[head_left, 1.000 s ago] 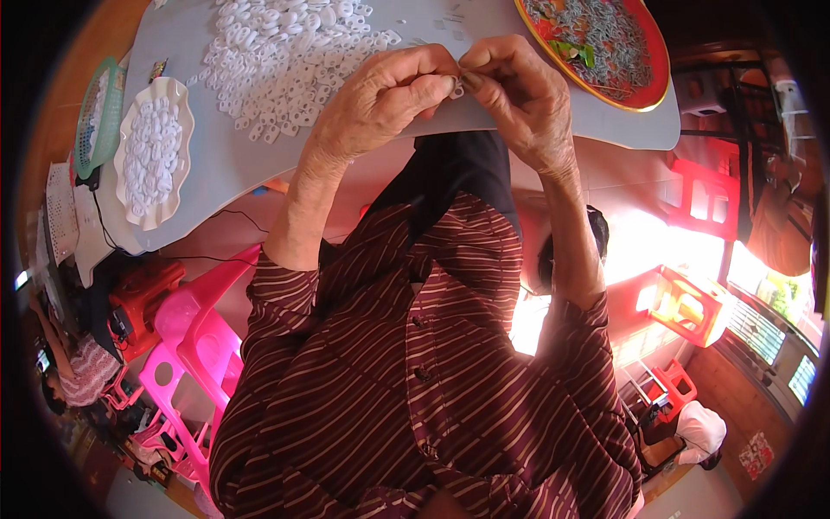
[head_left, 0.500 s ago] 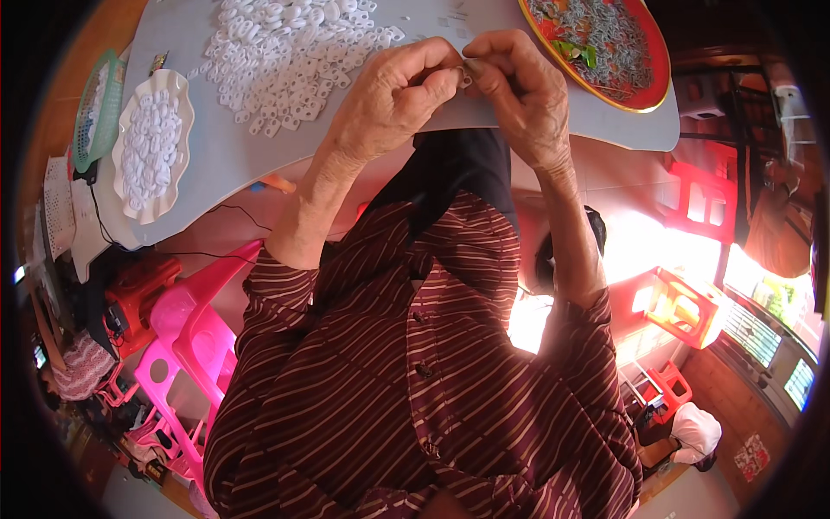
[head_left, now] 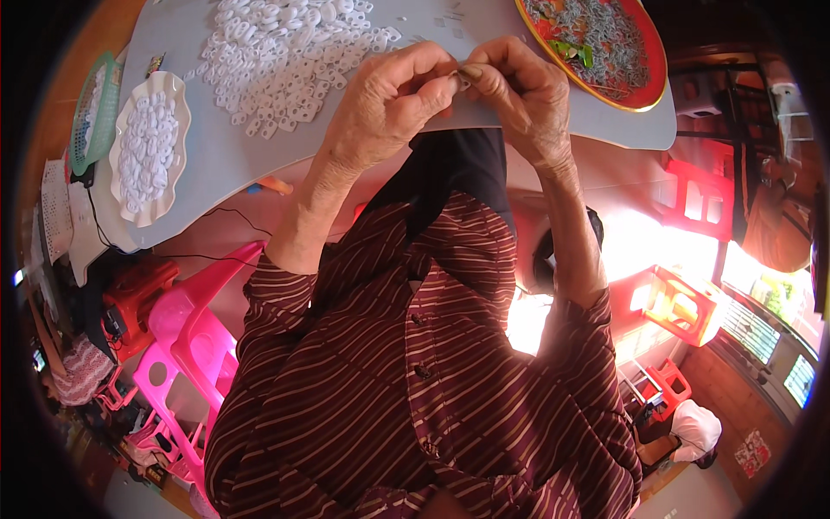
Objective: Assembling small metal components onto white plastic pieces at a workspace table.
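Observation:
My left hand [head_left: 393,99] and my right hand [head_left: 523,95] meet above the table's near edge, fingertips pinched together. Between them shows a small whitish plastic piece [head_left: 464,81], mostly covered by the fingers. Whether a second tiny part is held with it cannot be made out. Beyond my left hand spreads a heap of small white plastic pieces [head_left: 277,60], some ring-like, others flat with holes. Past my right hand lies a red plate [head_left: 641,35] with a gold rim, bearing many thin grey metal bits [head_left: 605,52] and a few green pieces [head_left: 577,54].
On the grey table [head_left: 216,164], a wavy-edged white dish [head_left: 180,130] of white plastic pieces stands at the left, beside a green basket [head_left: 108,112]. A pink chair [head_left: 186,333] is at lower left; red stools [head_left: 705,195] stand at right. Another person [head_left: 694,432] is at lower right.
Both hands remain pinched together at nearly the same spot, with the fingers shifted slightly around the small piece. The view has moved a little.

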